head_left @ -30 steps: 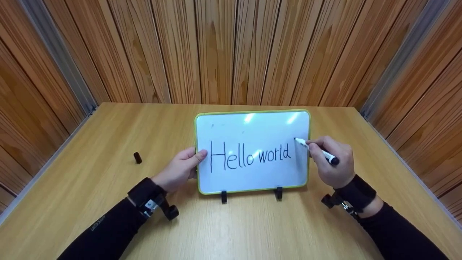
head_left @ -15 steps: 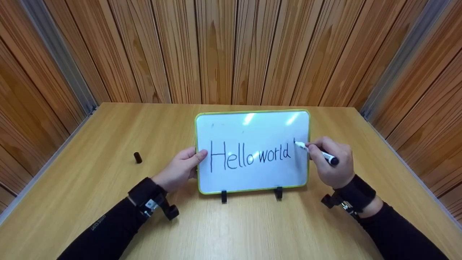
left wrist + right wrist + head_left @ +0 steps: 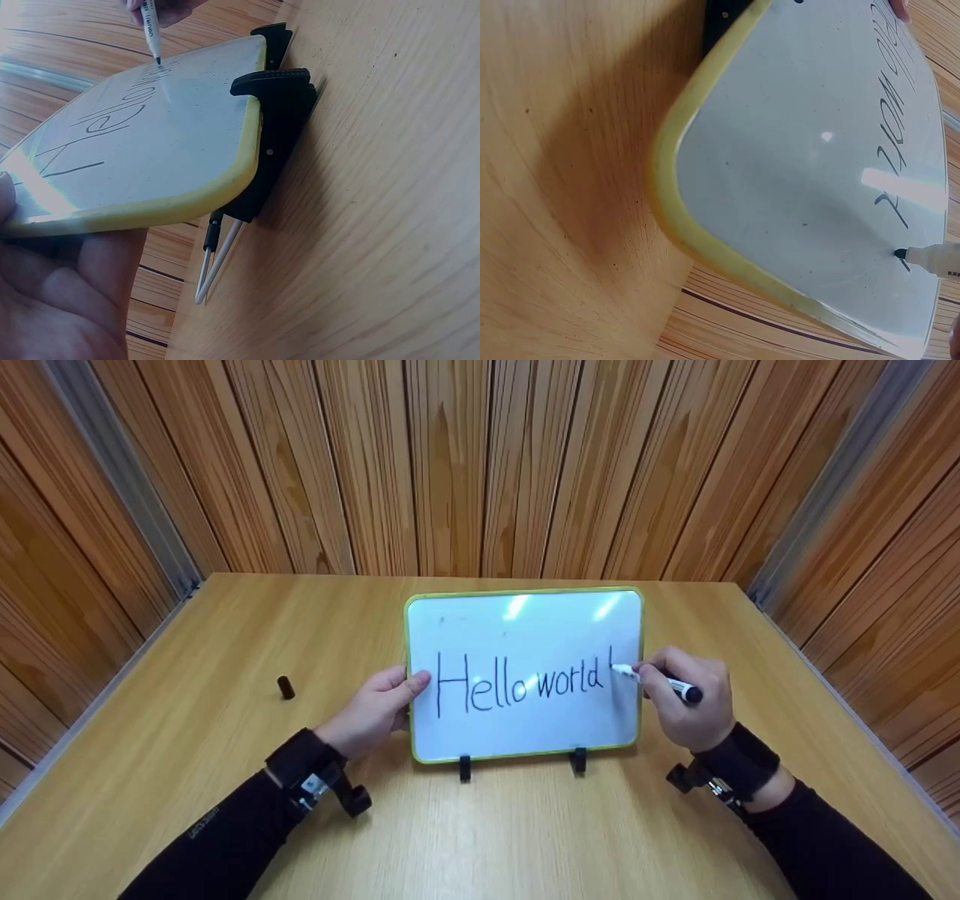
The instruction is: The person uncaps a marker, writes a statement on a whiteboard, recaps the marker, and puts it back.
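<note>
A small whiteboard with a yellow-green rim leans back on a black stand on the table. "Hello world" is written across it in black, with a short upright stroke after the "d". My left hand grips the board's left edge, thumb on the front face and fingers behind it. In my right hand a white marker is pinched between thumb and fingers. In the right wrist view the marker's black tip touches the board at the stroke's lower end.
A black marker cap stands on the table left of the board. Wood-panelled walls enclose the table at the back and both sides. The stand's two front hooks hold the board's lower edge.
The marker tip has moved down the board, drawing the upright stroke right of "world". My right hand shifted slightly downward with it. My left hand and the board have stayed nearly still.
</note>
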